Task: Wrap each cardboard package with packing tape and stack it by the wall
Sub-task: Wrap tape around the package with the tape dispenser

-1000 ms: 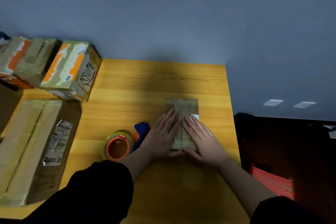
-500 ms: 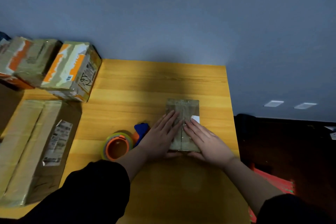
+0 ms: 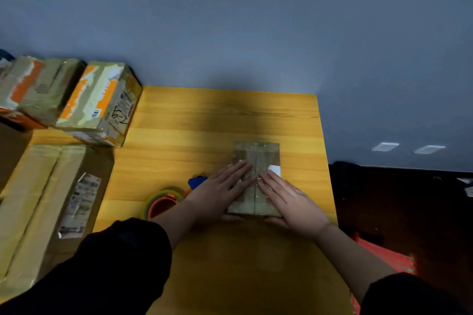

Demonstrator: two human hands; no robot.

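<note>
Two flat hands press a small, flat brown cardboard package (image 3: 256,161) wrapped in glossy clear tape onto a yellow wooden table (image 3: 204,120).

The left hand (image 3: 220,192) and right hand (image 3: 289,199) lie palm-down on the package, fingers straight and spread, grasping nothing; the fingertips nearly meet along its centre seam, and a small white label (image 3: 274,169) shows beside the right fingers. The package sits near the table's right edge, well apart from the wall. Just left of the left hand rests a round tape roll on an orange dispenser (image 3: 161,203) with a blue part (image 3: 196,181). At the far left, an orange-and-tan taped box (image 3: 97,102) stands against the grey wall (image 3: 256,33), with a long tan carton (image 3: 38,212) nearer.
</note>
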